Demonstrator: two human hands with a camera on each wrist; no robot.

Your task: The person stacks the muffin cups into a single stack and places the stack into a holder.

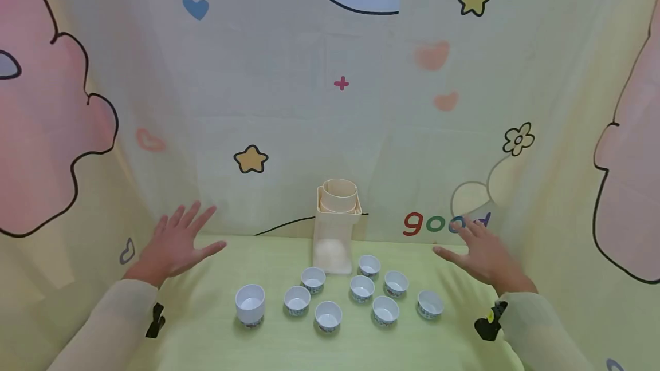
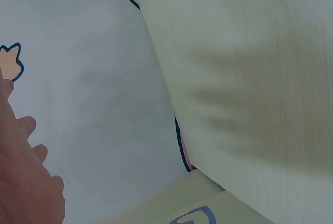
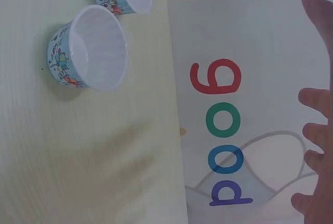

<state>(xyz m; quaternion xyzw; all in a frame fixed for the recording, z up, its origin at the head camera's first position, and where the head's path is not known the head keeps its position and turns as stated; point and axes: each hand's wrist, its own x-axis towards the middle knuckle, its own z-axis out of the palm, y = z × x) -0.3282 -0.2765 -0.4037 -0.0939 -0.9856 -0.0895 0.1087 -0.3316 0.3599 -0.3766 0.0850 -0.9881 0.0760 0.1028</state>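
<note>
My left hand (image 1: 177, 245) hovers with fingers spread over the left side of the table, holding nothing; part of it (image 2: 26, 177) shows in the left wrist view. Over the right side, my right hand (image 1: 484, 253) is also spread and holds nothing. Between the hands stand several small white bowls (image 1: 327, 316) with patterned outsides. Nearest my right hand is the rightmost bowl (image 1: 430, 304); a floral bowl (image 3: 99, 49) shows in the right wrist view. A taller white cup (image 1: 250, 305) stands at the left, single or stacked, I cannot tell. Behind them rises a cream stand (image 1: 332, 239) with a round tube (image 1: 339, 194) on top.
The pale green table (image 1: 206, 348) meets a printed curtain (image 1: 289, 90) at its back edge. More printed cloth (image 1: 41, 130) hangs at the left and right. Black straps with small devices (image 1: 490, 322) are on the wrists.
</note>
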